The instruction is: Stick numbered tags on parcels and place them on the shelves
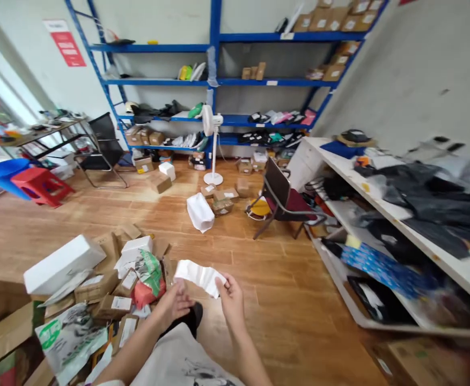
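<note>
My right hand (232,298) is raised in front of me and pinches the right end of a crumpled strip of white paper (198,276). My left hand (173,303) sits just below the paper's left part, fingers curled and touching or nearly touching its underside. The paper stretches leftward above the wooden floor (283,300). Both forearms reach up from the bottom of the view over my light shirt.
A heap of cardboard boxes and bags (98,289) lies on the floor at left, with a long white box (61,264). White shelving (399,236) with dark bags runs along the right. A chair (283,201), fan (212,145) and blue rack (214,80) stand farther off.
</note>
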`<act>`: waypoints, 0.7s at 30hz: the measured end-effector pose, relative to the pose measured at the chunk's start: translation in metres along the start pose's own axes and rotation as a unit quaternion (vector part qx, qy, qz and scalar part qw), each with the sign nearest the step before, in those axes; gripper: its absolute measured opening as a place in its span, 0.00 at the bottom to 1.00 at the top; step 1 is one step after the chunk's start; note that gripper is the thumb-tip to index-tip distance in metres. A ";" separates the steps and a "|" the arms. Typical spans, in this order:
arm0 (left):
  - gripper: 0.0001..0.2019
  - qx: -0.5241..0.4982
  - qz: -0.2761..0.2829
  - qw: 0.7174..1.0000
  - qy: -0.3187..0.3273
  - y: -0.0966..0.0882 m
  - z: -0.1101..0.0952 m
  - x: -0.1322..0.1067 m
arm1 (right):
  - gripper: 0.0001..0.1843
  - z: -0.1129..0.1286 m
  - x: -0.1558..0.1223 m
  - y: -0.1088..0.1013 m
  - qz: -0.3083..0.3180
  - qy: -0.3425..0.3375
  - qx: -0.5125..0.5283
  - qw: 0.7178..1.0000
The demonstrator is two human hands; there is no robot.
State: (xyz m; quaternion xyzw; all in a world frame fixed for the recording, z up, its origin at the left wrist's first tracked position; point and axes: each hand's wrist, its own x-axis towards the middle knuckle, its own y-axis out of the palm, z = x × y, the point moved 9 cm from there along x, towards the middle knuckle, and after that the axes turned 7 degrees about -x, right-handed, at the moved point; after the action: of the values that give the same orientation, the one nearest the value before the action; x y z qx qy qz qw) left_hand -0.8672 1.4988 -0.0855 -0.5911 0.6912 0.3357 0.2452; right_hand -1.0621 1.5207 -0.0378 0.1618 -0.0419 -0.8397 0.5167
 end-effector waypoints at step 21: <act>0.45 -0.294 0.212 0.910 0.203 -0.001 -0.440 0.234 | 0.23 -0.008 0.409 0.198 0.208 0.068 -0.043 0.975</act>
State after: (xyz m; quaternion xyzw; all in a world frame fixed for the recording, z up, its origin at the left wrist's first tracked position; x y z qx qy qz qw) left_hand -0.8832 1.0144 0.0301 -0.5312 0.7055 0.4402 -0.1622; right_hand -1.0600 1.0695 -0.0915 0.1835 -0.0032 -0.7017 0.6884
